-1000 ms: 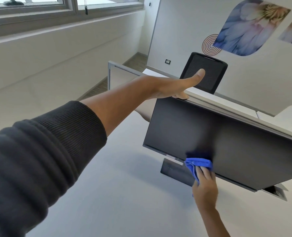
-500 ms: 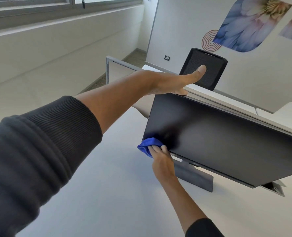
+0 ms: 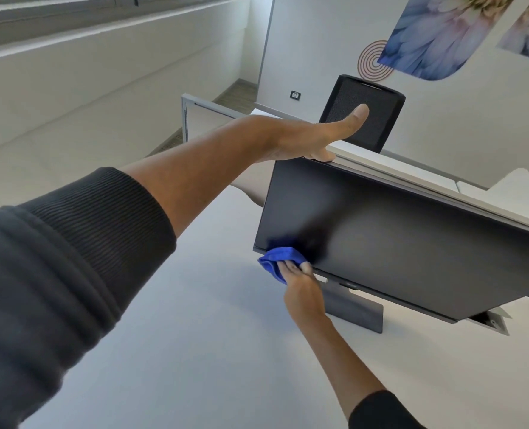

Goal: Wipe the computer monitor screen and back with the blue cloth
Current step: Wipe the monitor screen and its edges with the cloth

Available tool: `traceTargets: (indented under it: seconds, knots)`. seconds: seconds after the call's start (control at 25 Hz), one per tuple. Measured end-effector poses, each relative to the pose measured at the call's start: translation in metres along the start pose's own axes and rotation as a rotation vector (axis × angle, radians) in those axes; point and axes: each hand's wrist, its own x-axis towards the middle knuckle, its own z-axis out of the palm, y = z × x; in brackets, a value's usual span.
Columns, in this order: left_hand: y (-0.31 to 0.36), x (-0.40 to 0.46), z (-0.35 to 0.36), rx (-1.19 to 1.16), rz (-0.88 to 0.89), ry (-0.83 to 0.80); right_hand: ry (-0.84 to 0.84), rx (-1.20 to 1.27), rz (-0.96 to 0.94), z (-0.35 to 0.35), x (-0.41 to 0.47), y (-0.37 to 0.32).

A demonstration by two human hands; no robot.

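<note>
The monitor (image 3: 411, 243) stands on its grey base (image 3: 354, 308) toward the far edge of the white desk (image 3: 195, 351), its dark screen facing the person and tilted in the wide-angle view. The left hand (image 3: 306, 137) rests on the monitor's top left corner, thumb stretched out straight and apart from the palm; the other fingers drop behind the top edge, so how they lie cannot be told. The right hand (image 3: 300, 289) presses the blue cloth (image 3: 277, 261) against the screen's lower left corner, right at the bottom bezel, with the fingers straight and held together on the bunched fabric. The step in hand looks like the screen wipe, working along the lowest strip while the other hand steadies the panel. The back appears not yet done. The next move probably calls for carrying the cloth along whatever screen area remains, with light, even pressure, then reaching round behind the panel, where a black chair back (image 3: 362, 116) stands beyond the desk
</note>
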Motion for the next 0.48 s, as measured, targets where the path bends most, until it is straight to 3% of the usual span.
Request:
traceTargets:
  seconds: [0.16, 0.28, 0.48]
  knots:
    - [-0.001, 0.001, 0.001, 0.033, -0.013, 0.011, -0.070, -0.059, -0.141, 0.007, 0.027, -0.035]
    - [-0.002, 0.002, 0.002, 0.065, -0.015, 0.022, -0.080, -0.028, -0.118, 0.000, 0.019, -0.018]
    - [-0.012, 0.012, 0.003, 0.030, -0.014, 0.038, -0.022, 0.056, 0.196, -0.028, -0.042, 0.065]
